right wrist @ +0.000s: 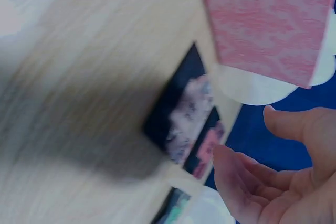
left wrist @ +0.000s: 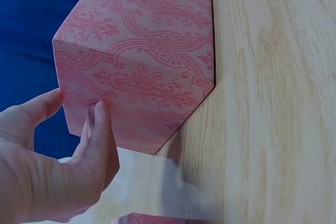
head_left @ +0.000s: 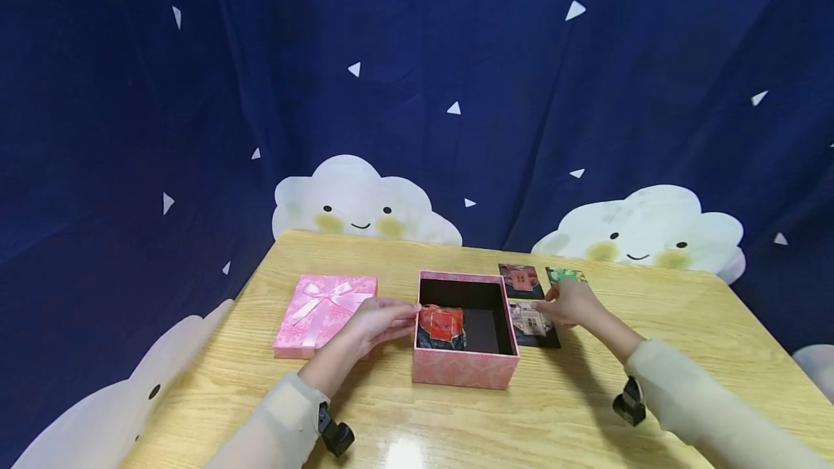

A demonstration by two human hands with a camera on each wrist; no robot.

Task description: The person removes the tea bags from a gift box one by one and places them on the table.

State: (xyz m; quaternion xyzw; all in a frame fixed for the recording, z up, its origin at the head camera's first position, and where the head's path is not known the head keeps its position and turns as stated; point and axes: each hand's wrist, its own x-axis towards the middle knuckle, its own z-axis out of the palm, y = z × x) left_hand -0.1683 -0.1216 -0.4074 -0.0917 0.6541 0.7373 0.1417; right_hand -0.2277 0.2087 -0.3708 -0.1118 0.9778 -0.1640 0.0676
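An uncovered pink gift box [head_left: 464,369] with a dark inside stands mid-table. A flat picture packet with a red design [head_left: 443,324] lies in its left part. My left hand [head_left: 384,320] pinches the box's left rim; in the left wrist view its thumb is at the edge and its fingertips touch the patterned outer wall. To the right of the box, my right hand [head_left: 575,302] hovers with thumb and fingers apart, nothing between them. Below it lies a dark packet with a pale picture [head_left: 531,323]. Behind are a red-picture packet [head_left: 521,279] and a green-picture packet [head_left: 564,274], partly hidden.
The pink lid [head_left: 332,313] with a white ribbon bow lies left of the box, close to my left forearm. The wooden table [head_left: 456,425] ends at a dark blue curtain [head_left: 404,56] with cloud faces and white triangles.
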